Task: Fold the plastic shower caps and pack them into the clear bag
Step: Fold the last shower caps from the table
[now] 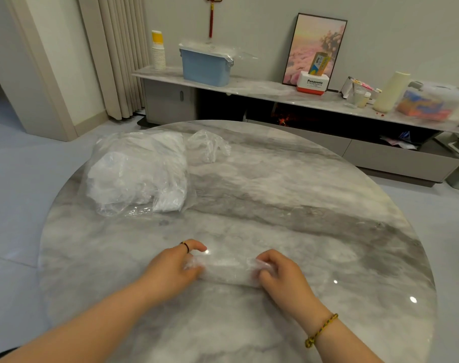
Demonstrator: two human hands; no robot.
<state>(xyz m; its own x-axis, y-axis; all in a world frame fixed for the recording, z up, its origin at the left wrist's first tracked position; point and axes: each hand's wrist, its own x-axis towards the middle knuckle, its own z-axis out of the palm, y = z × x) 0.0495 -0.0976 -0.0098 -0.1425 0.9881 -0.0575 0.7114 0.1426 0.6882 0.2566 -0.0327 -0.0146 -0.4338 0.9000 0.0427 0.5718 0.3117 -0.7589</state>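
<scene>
A clear plastic shower cap (227, 269), folded into a narrow strip, lies on the round marble table (288, 205) near its front edge. My left hand (174, 267) pinches the strip's left end and my right hand (278, 271) grips its right end. At the table's far left lies the clear bag (138, 171), bulging with white folded caps. A loose crumpled clear cap (208, 145) sits just right of the bag's far end.
Behind the table runs a long low cabinet (249, 86) carrying a blue lidded bin (206, 65), stacked paper cups (158, 52), a framed picture (314, 48), a white and red box and other clutter. A curtain hangs at the back left.
</scene>
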